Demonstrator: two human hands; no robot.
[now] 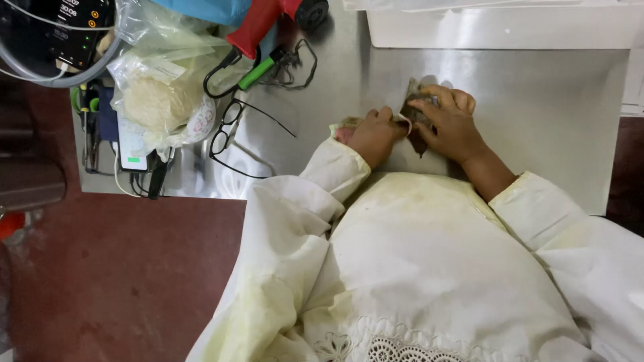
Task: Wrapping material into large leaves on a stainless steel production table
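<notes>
Hands meet over a steel table [537,121]. Right hand [451,127] lies fingers curled on a small dark brownish piece [417,115], pressing it to the tabletop. Left hand [373,136] closes narrow, pinching the piece's left edge. Pale cream sleeves on both arms. Black eyeglasses [228,131] rest well to the left, near a clear bag of whitish stuff [159,100] and a red-handled tool [258,23].
</notes>
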